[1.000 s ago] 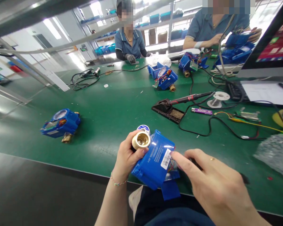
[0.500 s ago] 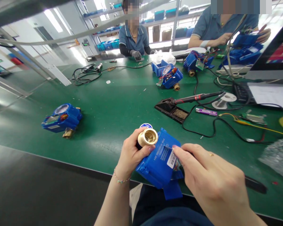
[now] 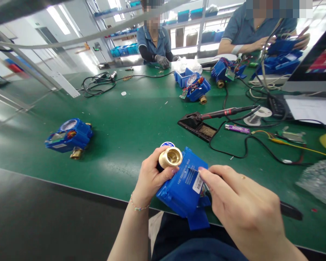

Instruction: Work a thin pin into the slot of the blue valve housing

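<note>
My left hand (image 3: 152,174) is closed around the brass pipe end (image 3: 171,157) of a blue water meter (image 3: 183,181), tilted near the table's front edge. Part of a round blue-and-white cap (image 3: 167,144) shows behind the brass. Printed text and a white barcode label (image 3: 198,183) are on the housing, with coloured wires beside the label. My right hand (image 3: 241,203) pinches a slim black tool (image 3: 291,211); its back end sticks out behind the hand. A thin dark tip shows by the fingertips, against the housing. The fingers hide the tool's middle, so its exact kind is unclear.
Another water meter (image 3: 69,135) sits at left. Beyond my hands are a soldering iron (image 3: 228,111) on its stand (image 3: 197,127), a purple battery (image 3: 237,128), a solder spool (image 3: 258,116) and cables. Two co-workers sit across, near more meters (image 3: 197,88). Bubble wrap (image 3: 319,185) lies right.
Both hands keep their hold on the meter and the tool. The tool's back end has shifted slightly left. A co-worker's gloved hand across the table has moved a little right.
</note>
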The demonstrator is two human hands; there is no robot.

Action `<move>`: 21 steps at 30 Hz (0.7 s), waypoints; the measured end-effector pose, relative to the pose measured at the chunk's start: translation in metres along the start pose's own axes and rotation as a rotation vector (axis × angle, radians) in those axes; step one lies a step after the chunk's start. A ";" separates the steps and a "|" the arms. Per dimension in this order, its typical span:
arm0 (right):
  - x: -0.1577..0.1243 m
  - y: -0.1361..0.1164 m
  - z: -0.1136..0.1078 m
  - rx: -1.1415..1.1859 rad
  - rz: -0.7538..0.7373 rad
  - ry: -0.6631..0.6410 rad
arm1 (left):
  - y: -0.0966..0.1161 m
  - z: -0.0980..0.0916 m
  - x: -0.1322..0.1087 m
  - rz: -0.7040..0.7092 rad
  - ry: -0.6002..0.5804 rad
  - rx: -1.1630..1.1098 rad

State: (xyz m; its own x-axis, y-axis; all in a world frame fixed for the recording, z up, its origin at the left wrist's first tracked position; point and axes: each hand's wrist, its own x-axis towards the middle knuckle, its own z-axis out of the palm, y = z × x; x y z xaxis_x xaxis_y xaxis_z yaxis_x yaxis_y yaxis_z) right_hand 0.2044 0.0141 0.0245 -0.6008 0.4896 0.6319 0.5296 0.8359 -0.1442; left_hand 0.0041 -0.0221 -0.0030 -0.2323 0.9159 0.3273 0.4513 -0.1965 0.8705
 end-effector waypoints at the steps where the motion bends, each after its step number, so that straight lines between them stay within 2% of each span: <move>1: 0.000 0.000 0.000 0.012 -0.014 0.003 | 0.000 0.000 0.000 -0.002 -0.003 0.003; 13: 0.008 0.004 0.002 0.150 0.091 -0.057 | -0.002 0.001 -0.001 -0.042 0.004 -0.027; 17: 0.014 0.006 0.000 0.204 0.118 -0.118 | -0.002 0.001 -0.001 -0.042 -0.007 -0.027; 21: 0.018 0.009 -0.001 0.270 0.214 -0.184 | -0.002 0.001 -0.001 -0.031 0.002 -0.021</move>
State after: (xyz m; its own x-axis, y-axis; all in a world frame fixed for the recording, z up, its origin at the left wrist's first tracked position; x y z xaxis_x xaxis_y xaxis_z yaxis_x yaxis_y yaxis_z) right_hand 0.1990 0.0303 0.0348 -0.6044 0.6756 0.4223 0.4925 0.7334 -0.4685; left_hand 0.0040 -0.0219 -0.0051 -0.2481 0.9209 0.3007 0.4256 -0.1753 0.8878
